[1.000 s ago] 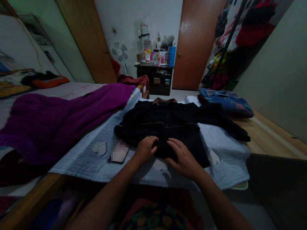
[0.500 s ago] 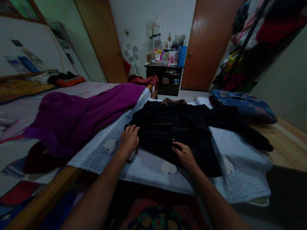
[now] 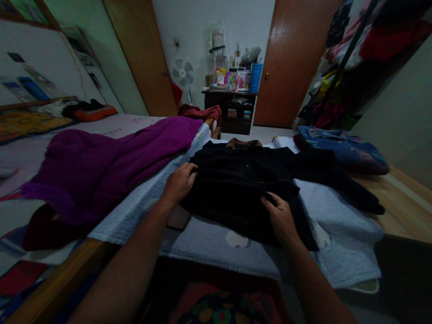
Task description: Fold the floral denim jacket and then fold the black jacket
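Observation:
A black jacket (image 3: 222, 173) with a brown collar lies spread in front of me, collar pointing away and one sleeve stretched out to the right. My left hand (image 3: 181, 182) pinches its left edge between thumb and fingers. With my right hand (image 3: 279, 211) I grip the front hem near the middle, and the cloth between both hands is lifted off the surface. Under the jacket lies a light blue quilted cover (image 3: 209, 238) with pale patches. A small dark-edged flat object (image 3: 178, 219) shows on the cover below my left wrist; I cannot make out what it is.
To the left, a purple fleece garment (image 3: 111, 162) lies across the bed beside a wooden rail (image 3: 64, 279). Folded denim clothing (image 3: 340, 146) rests at the right. Farther back stand a white fan (image 3: 182, 73), a dark cabinet (image 3: 227, 123) and hanging clothes (image 3: 388, 45).
Both hands have taken hold of the jacket's lower edge and raised it, folding the front upward. My right hand moved rightward; my left moved slightly up, uncovering the small flat object.

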`<state>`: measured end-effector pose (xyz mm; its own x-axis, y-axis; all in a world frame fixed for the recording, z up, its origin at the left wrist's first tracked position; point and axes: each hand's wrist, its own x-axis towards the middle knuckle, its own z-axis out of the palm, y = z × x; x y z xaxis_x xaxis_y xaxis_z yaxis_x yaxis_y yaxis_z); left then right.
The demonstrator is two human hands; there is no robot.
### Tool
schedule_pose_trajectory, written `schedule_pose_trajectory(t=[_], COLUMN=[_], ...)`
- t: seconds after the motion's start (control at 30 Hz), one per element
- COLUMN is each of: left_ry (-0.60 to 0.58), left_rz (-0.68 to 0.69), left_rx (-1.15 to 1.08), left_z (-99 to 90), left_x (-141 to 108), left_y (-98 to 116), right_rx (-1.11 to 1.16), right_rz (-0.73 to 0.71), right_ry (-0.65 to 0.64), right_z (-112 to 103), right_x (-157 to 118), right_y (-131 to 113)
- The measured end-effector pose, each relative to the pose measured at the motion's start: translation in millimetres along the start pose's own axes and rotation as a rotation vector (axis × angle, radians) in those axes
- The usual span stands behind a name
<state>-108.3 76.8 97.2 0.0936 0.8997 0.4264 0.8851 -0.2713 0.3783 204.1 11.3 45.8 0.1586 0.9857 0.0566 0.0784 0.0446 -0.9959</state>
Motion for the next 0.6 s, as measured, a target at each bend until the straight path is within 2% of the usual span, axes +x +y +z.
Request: schedule_pose_trajectory(t=[0.07, 0.17, 0.23, 0.33, 0.4, 0.47, 0.6], left_ry=[0.037, 0.089, 0.122, 0.154, 0.155, 0.118, 0.023], left_rz=[-0.043, -0.246, -0.415, -0.636, -0.696, -0.647, -0.324], left_rx=[-0.22, -0.611, -0.834, -1.007, -0.976, -0.796, -0.151], left_z=[-5.9, -3.7, 3.2, 13.2, 15.9, 14.4, 5.9], left_x=[7, 11, 8, 0, -8, -14, -13], left_y=[5, 4, -1, -14, -22, -27, -25], right_rx=[-0.05, -0.175, -0.282, -0.517, -0.727, -0.893, -1.023], right_rz=[-0.044, -0.134, -0.223, -0.377, -0.412, -0.419, -0.453], right_ry=[0.06, 0.095, 0.023, -0.23, -0.374, -0.439, -0.464], right_z=[0, 11, 24, 45, 54, 59, 60], right_x=[-2, -8, -14, -25, -31, -37, -39], right_y=[-12, -15, -7, 12, 22, 27, 27])
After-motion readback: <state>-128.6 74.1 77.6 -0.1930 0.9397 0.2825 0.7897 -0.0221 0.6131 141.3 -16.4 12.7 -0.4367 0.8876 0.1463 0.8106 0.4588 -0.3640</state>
